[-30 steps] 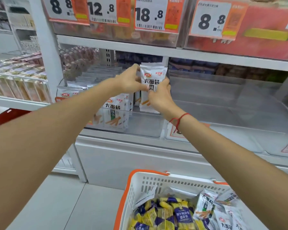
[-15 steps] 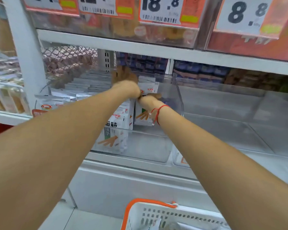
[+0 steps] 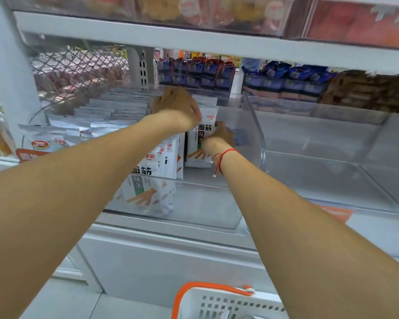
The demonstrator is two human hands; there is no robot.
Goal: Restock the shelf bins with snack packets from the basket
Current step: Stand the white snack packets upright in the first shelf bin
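Two hands: your left hand [image 3: 175, 107] and right hand [image 3: 222, 134] both grasp the light, crinkly snack packet [image 3: 202, 143]; pinch its sealed edges.

A: White packet [image 3: 202, 137] there, black characters, a green strip, orange sticks printed low down.

B: Same print on the front packets [image 3: 145, 180], red logo up top. Red cord [image 3: 221, 157] on the wrist, white beads.

A: Basket [image 3: 230, 305] at the bottom edge, white, orange rim. Blue packs [image 3: 198, 72] at the shelf's back edge.
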